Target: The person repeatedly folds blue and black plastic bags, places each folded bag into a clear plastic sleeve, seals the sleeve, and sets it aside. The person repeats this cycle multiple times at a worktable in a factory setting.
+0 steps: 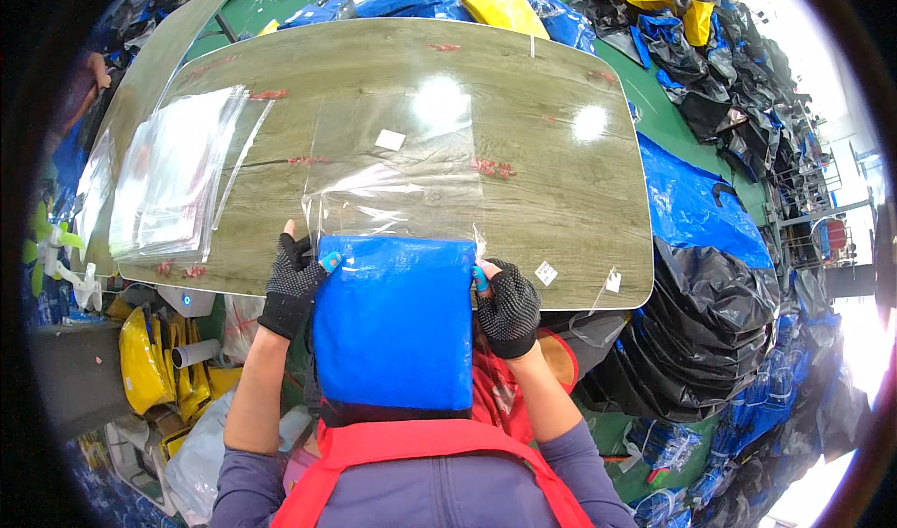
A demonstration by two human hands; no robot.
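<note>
the folded blue item [392, 322] looks to be going into the clear plastic bag [392, 196]: its far edge sits at the bag's mouth while most of it hangs off the near edge of the table [561, 192], over the person's red apron [411, 444]. judging from that, the next move calls for both sides to slide forward evenly, keeping the bag mouth spread so the film does not bunch.

the left hand [291, 280], in a black dotted glove with blue fingertips, is curled on the item's left top corner, pinching it where the film begins. the right hand [506, 306], gloved alike, grips the right top corner the same way, fingers closed, not flat.

just beyond both hands the bag lies flat on the table. farther off, left of the left hand, a stack of clear bags [173, 178] rests. past the table's far edge lie blue and yellow bundles [439, 0].
</note>
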